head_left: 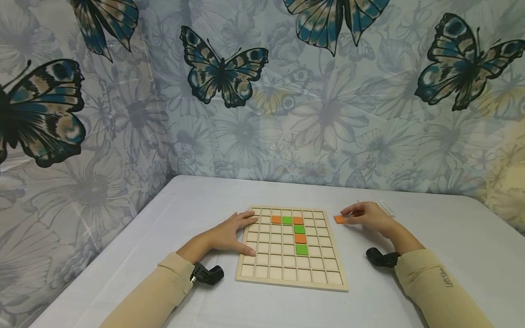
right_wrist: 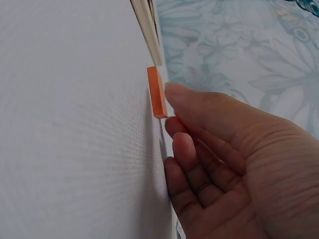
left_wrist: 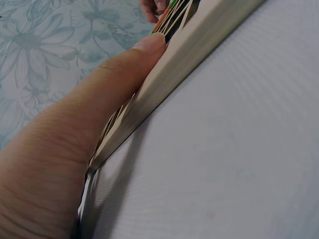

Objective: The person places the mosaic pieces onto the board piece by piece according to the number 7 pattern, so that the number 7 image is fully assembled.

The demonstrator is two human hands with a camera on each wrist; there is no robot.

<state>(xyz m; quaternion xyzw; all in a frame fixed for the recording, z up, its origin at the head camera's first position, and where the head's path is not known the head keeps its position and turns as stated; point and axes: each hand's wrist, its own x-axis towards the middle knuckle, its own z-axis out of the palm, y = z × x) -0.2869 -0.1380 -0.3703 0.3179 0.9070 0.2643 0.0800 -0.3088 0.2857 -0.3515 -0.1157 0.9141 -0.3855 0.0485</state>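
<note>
The left hand (head_left: 230, 232) rests on the left edge of a wooden grid board (head_left: 292, 288), fingers and thumb spread. In the left wrist view, its thumb (left_wrist: 114, 74) lies along the board's raised rim (left_wrist: 169, 69). To the right of the board, the right hand (head_left: 371, 217) is at a small orange tile (head_left: 339, 219). Its thumb (right_wrist: 199, 102) is right by the tile (right_wrist: 155, 92) in the right wrist view; whether they touch cannot be told. The other fingers curve loosely. On the board, orange tiles (head_left: 300, 238) and green tiles (head_left: 301, 249) alternate in a row and a column.
Behind the right hand, a white gridded object (head_left: 385, 208) is partly hidden. A white cloth (head_left: 205, 191) covers the table. Butterfly-patterned fabric (head_left: 287, 136) hangs behind it and at the left. Each wrist wears a black camera, such as the right one (head_left: 381, 258).
</note>
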